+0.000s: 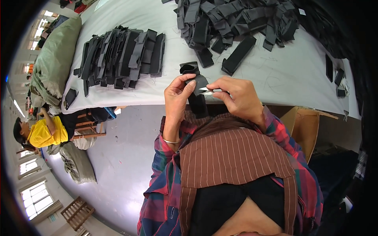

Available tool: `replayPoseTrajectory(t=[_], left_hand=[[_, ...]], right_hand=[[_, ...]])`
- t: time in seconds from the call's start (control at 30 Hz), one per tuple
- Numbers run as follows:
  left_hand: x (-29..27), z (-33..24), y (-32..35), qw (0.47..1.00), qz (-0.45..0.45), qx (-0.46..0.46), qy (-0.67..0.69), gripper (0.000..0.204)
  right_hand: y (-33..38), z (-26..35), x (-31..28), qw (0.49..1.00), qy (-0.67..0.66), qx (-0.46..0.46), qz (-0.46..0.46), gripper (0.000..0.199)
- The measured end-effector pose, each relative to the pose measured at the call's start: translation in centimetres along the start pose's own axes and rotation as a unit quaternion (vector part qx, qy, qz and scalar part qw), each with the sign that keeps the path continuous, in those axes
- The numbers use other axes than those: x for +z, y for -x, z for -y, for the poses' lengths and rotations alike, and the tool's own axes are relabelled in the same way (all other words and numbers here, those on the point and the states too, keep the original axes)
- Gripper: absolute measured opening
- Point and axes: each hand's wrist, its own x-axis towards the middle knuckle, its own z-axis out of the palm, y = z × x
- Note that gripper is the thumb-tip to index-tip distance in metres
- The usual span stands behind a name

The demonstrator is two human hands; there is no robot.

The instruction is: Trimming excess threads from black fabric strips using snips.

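Between the thumb and fingers of my left hand [177, 96] is a black fabric strip [197, 105], folded at its upper end and hanging over the table's near edge. My right hand [239, 96] is closed around a small pair of thread snips [204, 90], whose pointed metal tips lie against the strip; their handles are mostly hidden in my palm. One loose black strip [238, 55] rests on the white-covered table [275, 80] just beyond my right hand. Farther left stands a row of stacked black strips [122, 59], while a jumbled heap of strips [232, 17] covers the far middle.
Dark material [315, 23] and a few small black pieces [338, 76] lie at the table's right. A cardboard box [305, 128] sits below the near edge. Leftward are a large green sack [57, 59], a person in yellow [47, 131], and another sack [76, 163] on the floor.
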Motion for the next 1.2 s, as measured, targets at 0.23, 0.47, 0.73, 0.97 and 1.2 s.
replayPoseTrajectory(t=[0.23,0.47,0.73,0.97,1.2], left_hand=[[0.4,0.2,-0.1,1.0,0.011,0.007,-0.004,0.021],[0.5,0.3,0.2,1.0,0.018,-0.001,0.005,0.022],[0.6,0.2,0.6,0.999,0.029,-0.01,-0.02,0.023],[0.7,-0.6,0.2,1.0,0.024,-0.006,-0.005,0.034],[1.0,-0.8,0.4,0.995,0.038,0.028,-0.083,0.045]], right_hand=[[0.3,-0.2,1.1,1.0,0.02,-0.01,-0.014,0.013],[0.6,-0.3,1.5,1.0,-0.006,0.008,-0.015,0.013],[0.8,0.1,1.1,0.999,-0.017,0.043,0.009,0.013],[0.0,-0.3,0.4,0.993,-0.082,0.084,-0.028,0.014],[-0.1,-1.1,-0.2,0.996,0.026,0.043,-0.07,0.015]])
